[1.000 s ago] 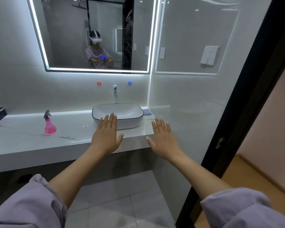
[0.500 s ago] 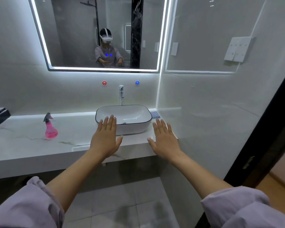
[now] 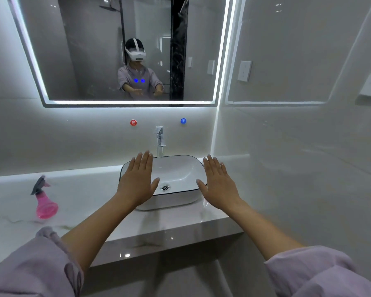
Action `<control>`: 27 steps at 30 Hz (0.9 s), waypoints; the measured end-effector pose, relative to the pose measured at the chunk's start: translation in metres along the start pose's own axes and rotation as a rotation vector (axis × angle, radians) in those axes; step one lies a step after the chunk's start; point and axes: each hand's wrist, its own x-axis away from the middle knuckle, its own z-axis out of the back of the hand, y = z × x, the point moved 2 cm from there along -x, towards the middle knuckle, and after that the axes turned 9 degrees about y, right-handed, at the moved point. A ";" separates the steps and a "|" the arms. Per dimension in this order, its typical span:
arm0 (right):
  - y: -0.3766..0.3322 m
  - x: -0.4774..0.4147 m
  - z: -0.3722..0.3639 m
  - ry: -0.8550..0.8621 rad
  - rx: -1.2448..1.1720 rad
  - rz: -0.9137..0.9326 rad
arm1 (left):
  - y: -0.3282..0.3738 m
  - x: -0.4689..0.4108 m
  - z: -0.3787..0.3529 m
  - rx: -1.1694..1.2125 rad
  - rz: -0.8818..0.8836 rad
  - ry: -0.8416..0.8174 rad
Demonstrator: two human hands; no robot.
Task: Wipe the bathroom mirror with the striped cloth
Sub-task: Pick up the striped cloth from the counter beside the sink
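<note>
The lit-edged bathroom mirror hangs on the wall above the counter and reflects a person with both arms stretched forward. My left hand hovers flat, fingers apart, over the left rim of the white basin. My right hand is spread the same way over the basin's right rim. Neither hand holds anything. The striped cloth lay right of the basin in the earlier frames; my right hand covers that spot now, so I cannot see it.
A pink spray bottle stands on the marble counter to the left. A chrome tap rises behind the basin, with red and blue wall buttons above it. The glossy side wall closes in on the right.
I have stepped closer to the counter and turned left, so the doorway has left the view. Both open hands now hover over the basin rims instead of in front of the counter edge.
</note>
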 end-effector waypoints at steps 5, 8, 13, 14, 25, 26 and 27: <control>0.013 -0.038 -0.028 -0.028 0.025 -0.018 | -0.014 -0.035 -0.032 -0.022 -0.022 -0.016; 0.020 -0.058 -0.043 -0.028 0.018 -0.021 | -0.018 -0.050 -0.050 -0.028 -0.027 -0.032; 0.035 -0.099 -0.078 -0.041 0.008 -0.016 | -0.023 -0.084 -0.082 -0.027 -0.013 -0.042; 0.039 -0.108 -0.086 -0.045 0.003 -0.010 | -0.024 -0.093 -0.089 -0.021 -0.008 -0.046; 0.100 -0.226 -0.175 -0.096 -0.086 0.088 | -0.023 -0.210 -0.166 -0.047 0.097 -0.070; 0.105 -0.235 -0.184 -0.104 -0.088 0.105 | -0.022 -0.221 -0.174 -0.047 0.106 -0.077; 0.110 -0.244 -0.192 -0.117 -0.088 0.123 | -0.021 -0.231 -0.181 -0.048 0.114 -0.084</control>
